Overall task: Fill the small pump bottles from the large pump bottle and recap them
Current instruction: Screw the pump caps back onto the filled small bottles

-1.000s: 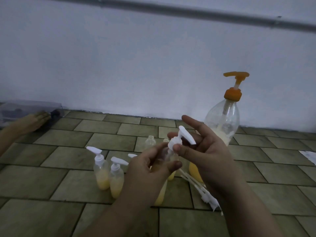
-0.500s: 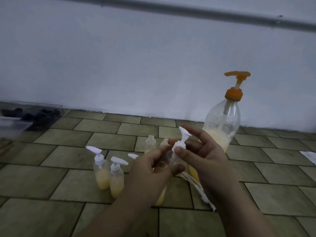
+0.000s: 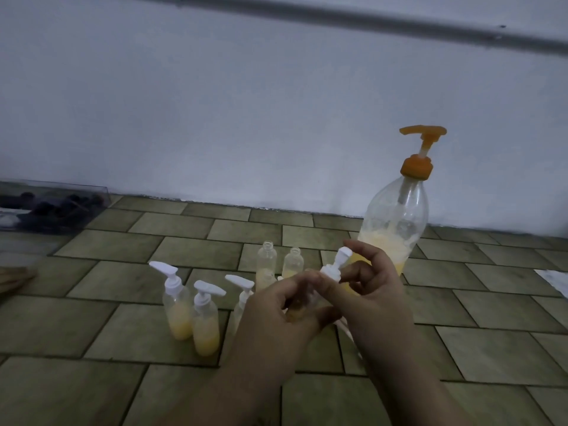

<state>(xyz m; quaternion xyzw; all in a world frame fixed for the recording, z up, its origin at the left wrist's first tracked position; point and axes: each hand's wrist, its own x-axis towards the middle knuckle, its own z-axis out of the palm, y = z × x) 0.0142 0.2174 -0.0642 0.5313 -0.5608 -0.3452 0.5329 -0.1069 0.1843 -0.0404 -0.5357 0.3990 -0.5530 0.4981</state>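
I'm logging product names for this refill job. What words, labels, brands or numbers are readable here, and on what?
None can be read.
Large pump bottle: clear, no label showing.
Small pump bottles: plain, no print.
Bottle in the left hand and right hand: mostly hidden, no print visible.
Clear box by the wall: contents too dark to tell.

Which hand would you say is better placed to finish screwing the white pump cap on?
The right hand: its grip already pinches the white pump cap, while the left hand holds the small bottle beneath.
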